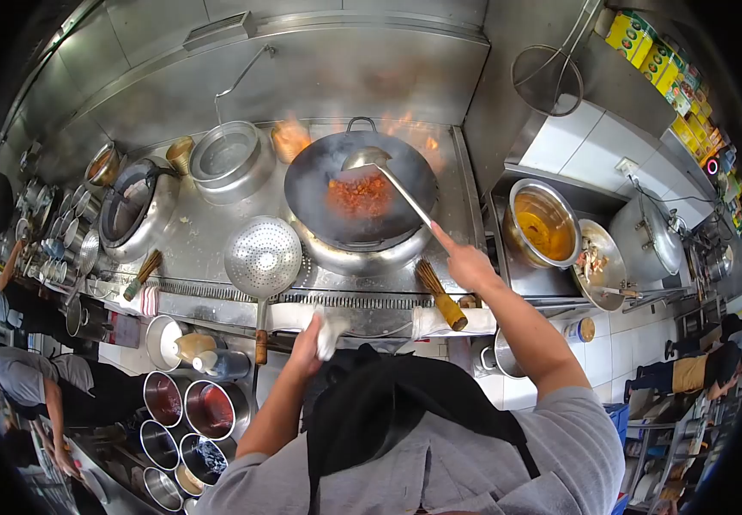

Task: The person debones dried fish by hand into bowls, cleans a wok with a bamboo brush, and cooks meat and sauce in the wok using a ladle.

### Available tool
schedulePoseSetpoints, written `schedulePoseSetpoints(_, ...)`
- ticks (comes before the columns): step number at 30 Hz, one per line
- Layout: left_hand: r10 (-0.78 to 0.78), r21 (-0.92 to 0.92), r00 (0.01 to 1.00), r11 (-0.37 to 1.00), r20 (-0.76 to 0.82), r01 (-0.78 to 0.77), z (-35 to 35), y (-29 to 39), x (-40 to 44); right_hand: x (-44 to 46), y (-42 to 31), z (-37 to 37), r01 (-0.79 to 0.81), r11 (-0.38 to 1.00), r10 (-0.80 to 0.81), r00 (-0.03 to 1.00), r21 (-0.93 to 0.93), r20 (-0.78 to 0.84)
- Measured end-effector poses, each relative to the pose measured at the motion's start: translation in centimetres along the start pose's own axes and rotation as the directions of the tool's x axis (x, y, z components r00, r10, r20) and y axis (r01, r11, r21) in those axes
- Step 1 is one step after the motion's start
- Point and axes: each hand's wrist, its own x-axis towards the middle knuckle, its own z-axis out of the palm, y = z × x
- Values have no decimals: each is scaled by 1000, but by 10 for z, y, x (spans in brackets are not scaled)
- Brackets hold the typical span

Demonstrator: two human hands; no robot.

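Observation:
A dark wok (302, 202) sits on the burner with red-brown food (361, 197) in it, steam over it and flames behind. My right hand (472, 268) is closed round the handle of a long ladle (367, 158), whose bowl is inside the wok above the food. At the stove's front edge, my left hand (307, 343) is closed on a white cloth (330, 336). Left of the wok lies a perforated skimmer (263, 256), its wooden handle near my left hand. A bamboo brush (441, 296) lies near my right forearm.
To the right stand a bowl of yellow liquid (544, 225), a pan of food (596, 257) and a large pot (645, 232). A second wok (135, 210) and a lidded pot (227, 159) are at left. Sauce pots (210, 408) stand lower left; a person (45, 386) is beside them.

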Motion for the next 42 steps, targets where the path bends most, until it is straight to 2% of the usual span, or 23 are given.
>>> schedulePoseSetpoints(1, -9, 8, 1000, 1000, -20, 9, -23, -13, -7, -5, -2, -1, -38, 999, 38, 999, -10, 24)
schedulePoseSetpoints(3, 0, 52, 985, 999, -172, 9, -43, -24, -21, 9, 8, 21, -25, 999, 26, 999, -36, 27)
schedulePoseSetpoints(5, 8, -4, 985, 1000, -171, -9, -44, -21, -27, 33, 24, 43, 36, 990, -29, 998, -139, 51)
schedulePoseSetpoints(7, 199, 80, 961, 979, -193, -186, -22, 1, -32, 42, 32, 42, 79, 994, -80, 997, -74, -10)
schedulePoseSetpoints(8, 232, 100, 956, 971, -182, -217, -12, 14, -37, 45, 32, 42, 120, 993, -121, 990, -13, -68)
schedulePoseSetpoints(9, 291, 117, 937, 955, -192, -272, -1, 24, -38, 33, 22, 35, 126, 992, -126, 990, -12, -56)
schedulePoseSetpoints(11, 346, 105, 925, 937, -159, -333, 9, 39, -40, 1, -5, 3, 22, 1000, -22, 997, 3, 69)
schedulePoseSetpoints(17, 291, 174, 938, 950, -190, -260, 10, 31, -35, 23, 1, 46, 85, 996, -86, 990, 20, 109)
schedulePoseSetpoints(20, 321, 202, 936, 936, -148, -289, 19, 22, -46, 12, 4, 27, 117, 991, -122, 989, 63, 81)
schedulePoseSetpoints(23, 256, 112, 947, 965, -195, -237, 20, 16, -52, -4, -1, 14, 81, 996, -83, 993, 27, 80)
schedulePoseSetpoints(27, 248, 139, 958, 964, -147, -228, 12, 6, -40, 28, 10, 44, 98, 995, -95, 988, -23, 119)
schedulePoseSetpoints(29, 257, 138, 952, 962, -166, -236, 23, 11, -38, 45, 11, 47, 79, 995, -85, 990, 62, 108)
schedulePoseSetpoints(30, 286, 178, 947, 950, -150, -258, 26, 14, -36, 43, 17, 49, 157, 982, -157, 988, 110, -1)
schedulePoseSetpoints(31, 310, 216, 941, 936, -137, -277, 29, 17, -37, 34, 9, 40, 162, 981, -163, 987, 110, 1)
schedulePoseSetpoints(36, 288, 156, 945, 952, -156, -264, 29, 15, -27, 8, -23, 14, 33, 998, -38, 996, 62, 84)
schedulePoseSetpoints(38, 247, 211, 964, 952, -98, -223, 26, 11, -20, 42, -11, 53, 69, 997, -71, 995, 29, 76)
schedulePoseSetpoints(39, 253, 212, 963, 950, -97, -228, 31, 11, -22, 50, -14, 57, 110, 994, -109, 992, -1, 69)
schedulePoseSetpoints(41, 279, 261, 958, 931, -61, -254, 40, 16, -25, 65, -6, 53, 76, 997, -78, 994, 26, 81)
schedulePoseSetpoints(42, 280, 254, 959, 932, -45, -260, 41, 19, -26, 65, -2, 42, 117, 992, -119, 992, 49, 34)
